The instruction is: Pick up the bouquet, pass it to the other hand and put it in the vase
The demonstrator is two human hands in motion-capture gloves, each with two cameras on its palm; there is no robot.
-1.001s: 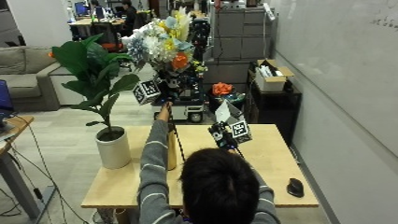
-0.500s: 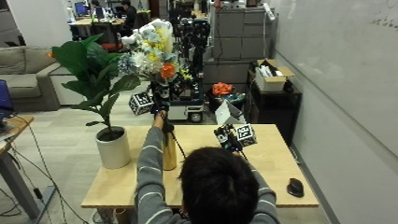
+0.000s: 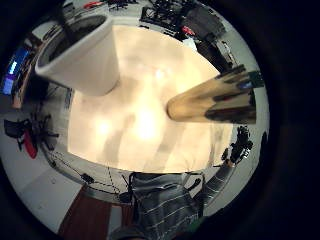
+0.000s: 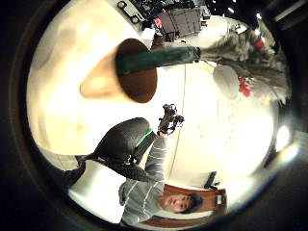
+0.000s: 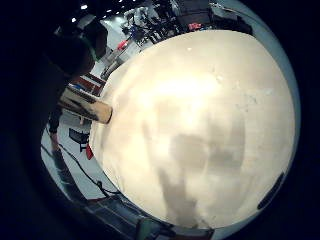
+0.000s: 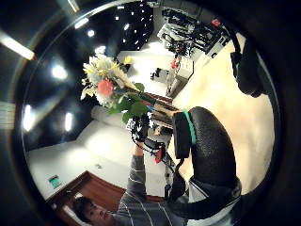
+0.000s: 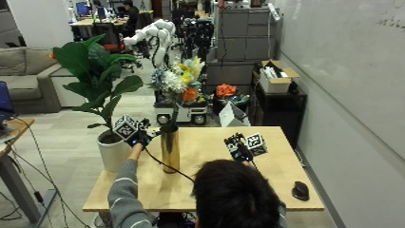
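On table (image 7: 208,190), bouquet (image 7: 178,84) stands in vase (image 7: 169,148); left hand (image 7: 138,137) beside.

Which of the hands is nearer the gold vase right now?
Left. The left hand sits just beside the vase near its rim; the right hand hovers over the table, well apart.

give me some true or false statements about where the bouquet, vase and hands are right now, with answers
1. The bouquet has its stems in the gold vase. True.
2. The vase lies on its side. False: it stands upright on the table.
3. The right hand holds the bouquet. False: it hangs over the table, away from the flowers.
4. The left hand is beside the vase, near its top. True.
5. A potted plant stands on the table. False: its white pot is on the floor beside the table.
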